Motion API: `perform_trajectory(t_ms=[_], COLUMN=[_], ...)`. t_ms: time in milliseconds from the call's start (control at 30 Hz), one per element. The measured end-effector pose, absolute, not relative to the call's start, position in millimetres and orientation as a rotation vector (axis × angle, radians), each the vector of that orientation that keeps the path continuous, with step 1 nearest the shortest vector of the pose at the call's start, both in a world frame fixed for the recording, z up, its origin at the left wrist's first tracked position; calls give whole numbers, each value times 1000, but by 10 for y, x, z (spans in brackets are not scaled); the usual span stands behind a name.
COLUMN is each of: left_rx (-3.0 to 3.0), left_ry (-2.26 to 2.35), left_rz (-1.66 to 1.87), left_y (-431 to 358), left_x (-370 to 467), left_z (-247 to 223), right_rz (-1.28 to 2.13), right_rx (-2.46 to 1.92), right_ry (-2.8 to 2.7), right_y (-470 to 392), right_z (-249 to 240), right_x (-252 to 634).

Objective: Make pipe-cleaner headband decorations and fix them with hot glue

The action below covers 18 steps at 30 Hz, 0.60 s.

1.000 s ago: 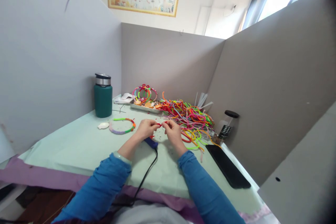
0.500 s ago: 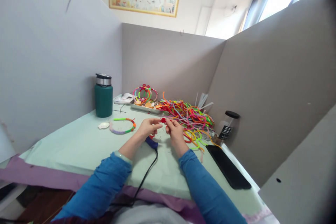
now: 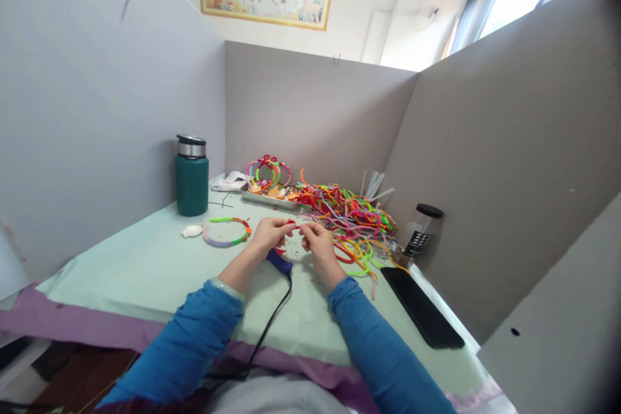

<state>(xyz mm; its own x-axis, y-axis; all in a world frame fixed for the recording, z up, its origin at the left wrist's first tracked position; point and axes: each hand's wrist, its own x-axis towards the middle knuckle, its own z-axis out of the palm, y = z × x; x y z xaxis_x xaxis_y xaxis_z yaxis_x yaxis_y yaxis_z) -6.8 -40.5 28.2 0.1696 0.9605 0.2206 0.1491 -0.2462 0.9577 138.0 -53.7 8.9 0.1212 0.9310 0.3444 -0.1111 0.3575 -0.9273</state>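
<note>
My left hand [image 3: 272,234] and my right hand [image 3: 317,244] meet over the middle of the table, fingertips pinched together. Between them is a small red piece of pipe cleaner [image 3: 297,227], mostly covered by the fingers. Just below my left hand lies a blue-handled corded tool [image 3: 280,262], which looks like a glue gun; its front end is partly hidden. To the left, a ring wrapped in coloured pipe cleaner [image 3: 227,244] rests flat beside a white shell-like piece [image 3: 192,231].
A heap of bright pipe cleaners [image 3: 347,207] spreads behind my hands. A metal tray [image 3: 272,201] holds shells and finished rings. A green flask [image 3: 191,181] stands back left. At right are a black phone [image 3: 422,307] and a black-lidded jar [image 3: 421,233]. Translucent sticks [image 3: 374,186] lean behind the heap.
The red piece has turned from a round face showing to a thin edge. My left fingers have closed onto it, and my right hand has shifted slightly left.
</note>
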Motion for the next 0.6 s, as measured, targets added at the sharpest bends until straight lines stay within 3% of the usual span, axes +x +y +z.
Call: perform_trajectory(t_ms=[167, 400, 600], left_rx=[1730, 2061, 1678], left_ry=[1200, 1283, 1081], left_rz=[1015, 869, 1078], left_y=[-412, -445, -465], left_x=[-85, -81, 3], left_z=[285, 278, 291], right_rz=[805, 273, 747], right_rx=[-962, -919, -928], right_ry=[-1331, -1760, -1283], right_y=[-518, -627, -497], right_z=[113, 154, 117], right_x=[1465, 1445, 1479])
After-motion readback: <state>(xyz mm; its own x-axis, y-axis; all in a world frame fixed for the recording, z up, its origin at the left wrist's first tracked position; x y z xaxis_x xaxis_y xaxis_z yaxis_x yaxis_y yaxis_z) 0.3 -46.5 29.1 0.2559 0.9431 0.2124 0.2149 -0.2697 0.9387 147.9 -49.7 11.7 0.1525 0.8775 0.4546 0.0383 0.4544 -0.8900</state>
